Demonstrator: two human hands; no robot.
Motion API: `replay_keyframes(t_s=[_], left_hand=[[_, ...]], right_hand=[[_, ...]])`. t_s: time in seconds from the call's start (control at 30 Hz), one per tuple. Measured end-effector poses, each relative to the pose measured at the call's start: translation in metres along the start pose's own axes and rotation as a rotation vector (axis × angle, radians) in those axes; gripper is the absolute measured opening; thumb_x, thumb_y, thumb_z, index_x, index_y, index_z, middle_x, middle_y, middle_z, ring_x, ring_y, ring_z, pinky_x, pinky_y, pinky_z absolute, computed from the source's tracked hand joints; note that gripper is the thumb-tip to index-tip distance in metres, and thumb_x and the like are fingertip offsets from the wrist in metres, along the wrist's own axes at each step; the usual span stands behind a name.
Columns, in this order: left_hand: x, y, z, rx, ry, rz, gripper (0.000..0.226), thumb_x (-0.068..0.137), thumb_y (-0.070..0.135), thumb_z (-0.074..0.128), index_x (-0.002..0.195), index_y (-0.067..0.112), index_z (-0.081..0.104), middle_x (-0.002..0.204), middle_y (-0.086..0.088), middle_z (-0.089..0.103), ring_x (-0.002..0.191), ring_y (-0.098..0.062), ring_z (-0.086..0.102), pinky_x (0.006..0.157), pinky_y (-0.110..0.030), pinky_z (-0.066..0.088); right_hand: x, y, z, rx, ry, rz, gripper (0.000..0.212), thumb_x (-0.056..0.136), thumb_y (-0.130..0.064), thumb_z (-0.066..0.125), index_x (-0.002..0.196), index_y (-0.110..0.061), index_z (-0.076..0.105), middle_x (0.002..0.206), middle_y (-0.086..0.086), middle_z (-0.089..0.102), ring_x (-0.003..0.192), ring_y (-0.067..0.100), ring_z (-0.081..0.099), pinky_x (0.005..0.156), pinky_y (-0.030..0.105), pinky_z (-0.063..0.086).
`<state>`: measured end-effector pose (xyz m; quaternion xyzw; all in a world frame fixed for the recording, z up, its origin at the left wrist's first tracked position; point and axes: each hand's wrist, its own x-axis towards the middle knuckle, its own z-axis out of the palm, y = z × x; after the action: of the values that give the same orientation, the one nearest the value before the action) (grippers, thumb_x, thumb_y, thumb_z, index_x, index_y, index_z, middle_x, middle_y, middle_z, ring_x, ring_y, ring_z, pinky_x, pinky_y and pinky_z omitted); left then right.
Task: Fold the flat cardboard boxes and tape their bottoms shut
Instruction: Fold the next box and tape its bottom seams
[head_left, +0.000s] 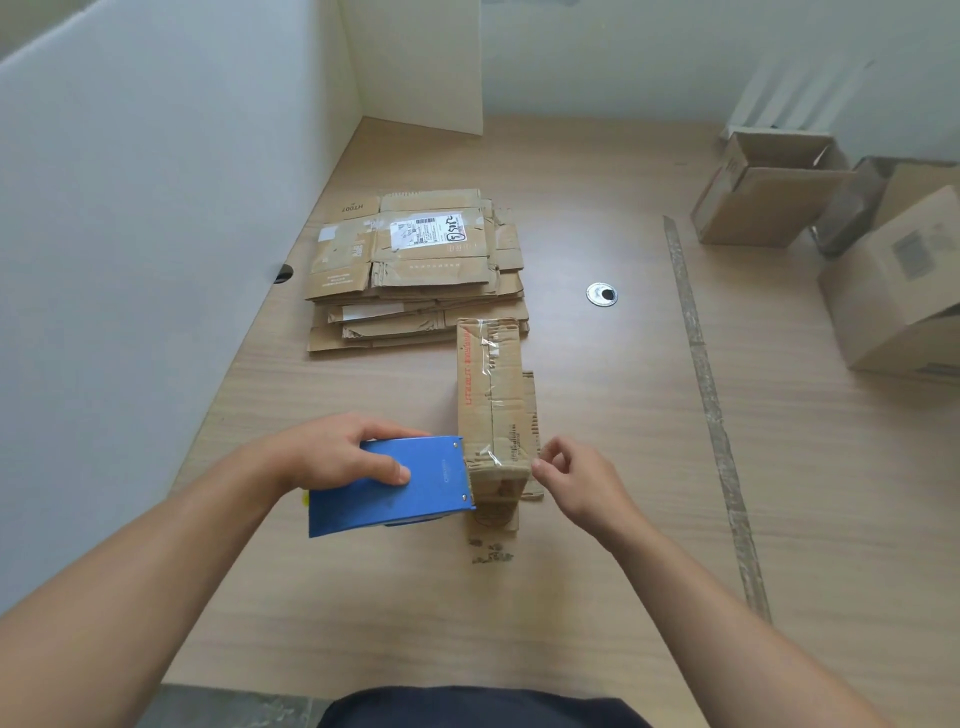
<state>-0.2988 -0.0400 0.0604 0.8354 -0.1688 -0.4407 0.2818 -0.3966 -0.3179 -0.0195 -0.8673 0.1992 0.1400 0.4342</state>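
Observation:
A small folded cardboard box (493, 395) stands on the wooden table (597, 519) with its flaps up and clear tape running along its top seam. My left hand (337, 452) grips a blue tape dispenser (389, 486) whose front edge sits against the box's near left corner. Just right of the same near end is my right hand (571, 478), its fingertips curled loosely at the box's edge. Whether they pinch the tape or the flap is not clear. Behind the box lies a stack of flat cardboard boxes (415, 265).
Two assembled cardboard boxes (763, 192) (893, 291) stand at the far right of the table. A round metal cable grommet (601, 294) is set into the tabletop. A strip of old tape (711, 405) runs along the table. White walls (130, 208) close the left side.

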Motion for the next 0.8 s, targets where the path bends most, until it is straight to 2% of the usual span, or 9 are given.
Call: replay_keyframes(t_s=[0.03,0.1,0.17,0.27,0.37,0.47,0.63,0.7,0.8], left_hand=[[0.001,0.001,0.0,0.006,0.0,-0.005,0.046,0.072,0.048,0.067,0.116,0.061,0.063,0.106,0.021,0.072,0.096,-0.004,0.068,0.095,-0.034,0.051],[0.002,0.001,0.0,0.021,-0.007,-0.012,0.047,0.072,0.048,0.067,0.118,0.06,0.063,0.106,0.02,0.072,0.095,-0.006,0.069,0.095,-0.035,0.052],[0.001,0.002,-0.001,0.04,-0.013,-0.02,0.047,0.074,0.049,0.067,0.119,0.06,0.062,0.106,0.021,0.072,0.094,-0.005,0.069,0.094,-0.036,0.052],[0.0,0.005,-0.003,0.077,-0.017,-0.028,0.041,0.081,0.045,0.07,0.118,0.061,0.061,0.104,0.025,0.071,0.091,0.001,0.067,0.091,-0.03,0.051],[0.001,0.007,-0.005,0.108,-0.02,-0.034,0.049,0.073,0.05,0.067,0.121,0.06,0.06,0.105,0.026,0.071,0.094,0.002,0.067,0.093,-0.029,0.05],[0.003,0.008,-0.007,0.124,-0.031,-0.042,0.051,0.071,0.053,0.065,0.122,0.061,0.059,0.106,0.025,0.07,0.095,0.001,0.067,0.095,-0.032,0.05],[0.005,0.01,-0.01,0.144,-0.031,-0.05,0.045,0.072,0.053,0.066,0.112,0.07,0.057,0.106,0.026,0.07,0.096,-0.001,0.067,0.094,-0.032,0.051],[0.005,0.011,-0.01,0.147,-0.033,-0.051,0.04,0.076,0.05,0.068,0.105,0.075,0.055,0.105,0.027,0.07,0.095,0.0,0.066,0.091,-0.029,0.05],[0.006,0.011,-0.01,0.158,-0.04,-0.038,0.042,0.073,0.051,0.067,0.106,0.075,0.055,0.105,0.028,0.069,0.094,0.001,0.066,0.091,-0.029,0.05]], right_hand=[[-0.002,-0.002,0.0,-0.069,-0.004,-0.069,0.012,0.094,-0.025,0.06,0.087,-0.016,0.062,0.08,-0.007,0.059,0.084,0.019,0.056,0.06,0.017,0.037],[-0.006,-0.005,-0.002,-0.105,-0.041,-0.135,0.016,0.094,-0.019,0.056,0.08,-0.021,0.063,0.088,-0.006,0.06,0.09,0.016,0.055,0.065,0.016,0.036],[-0.01,-0.004,-0.007,-0.087,-0.096,-0.176,0.019,0.094,-0.021,0.057,0.077,-0.03,0.061,0.103,-0.003,0.058,0.1,0.013,0.053,0.077,0.023,0.038],[-0.008,0.003,-0.013,-0.135,-0.169,-0.293,0.02,0.093,-0.03,0.064,0.076,-0.038,0.056,0.11,-0.003,0.055,0.112,0.015,0.051,0.097,0.03,0.04],[-0.001,0.002,-0.016,-0.252,-0.161,-0.372,0.018,0.093,-0.038,0.067,0.079,-0.032,0.056,0.11,-0.01,0.049,0.115,0.013,0.045,0.103,0.033,0.038],[0.004,-0.001,-0.015,-0.334,-0.062,-0.427,0.017,0.092,-0.041,0.067,0.082,-0.029,0.059,0.107,-0.014,0.046,0.113,0.013,0.045,0.098,0.037,0.041],[0.001,-0.005,-0.007,-0.386,0.109,-0.551,0.018,0.093,-0.034,0.063,0.098,-0.02,0.053,0.112,-0.005,0.046,0.102,0.015,0.046,0.081,0.032,0.045],[0.002,-0.003,-0.006,-0.335,0.105,-0.608,0.021,0.094,-0.027,0.064,0.112,-0.02,0.055,0.114,-0.002,0.048,0.098,0.016,0.047,0.077,0.032,0.046],[0.003,0.003,-0.006,-0.304,-0.005,-0.686,0.017,0.095,-0.024,0.061,0.109,-0.03,0.054,0.105,-0.002,0.051,0.086,0.019,0.052,0.072,0.037,0.051]])
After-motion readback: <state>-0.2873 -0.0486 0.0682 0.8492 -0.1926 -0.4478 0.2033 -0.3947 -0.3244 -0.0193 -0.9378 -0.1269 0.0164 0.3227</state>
